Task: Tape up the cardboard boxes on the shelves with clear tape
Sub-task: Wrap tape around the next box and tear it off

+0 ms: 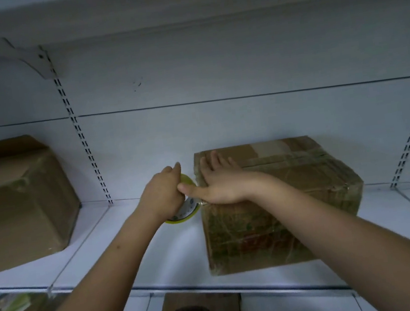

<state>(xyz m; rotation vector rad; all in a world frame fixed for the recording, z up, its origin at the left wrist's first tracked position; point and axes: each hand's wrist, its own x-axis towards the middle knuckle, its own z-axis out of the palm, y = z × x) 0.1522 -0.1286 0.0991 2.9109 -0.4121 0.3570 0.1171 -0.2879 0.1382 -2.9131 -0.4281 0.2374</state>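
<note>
A brown cardboard box, wrapped in clear tape, stands on the white shelf at centre right. My right hand lies flat on the box's top left corner, fingers straight, thumb stretched toward the left edge. Just left of the box my left hand grips a yellowish roll of clear tape, held upright against the box's left side. Most of the roll is hidden behind the hand. A short strip of tape runs from the roll to the box's upper left edge.
A larger cardboard box stands on the same shelf at the left. Slotted uprights run up the white back panel. On the lower shelf lie a brown cardboard piece and dark objects.
</note>
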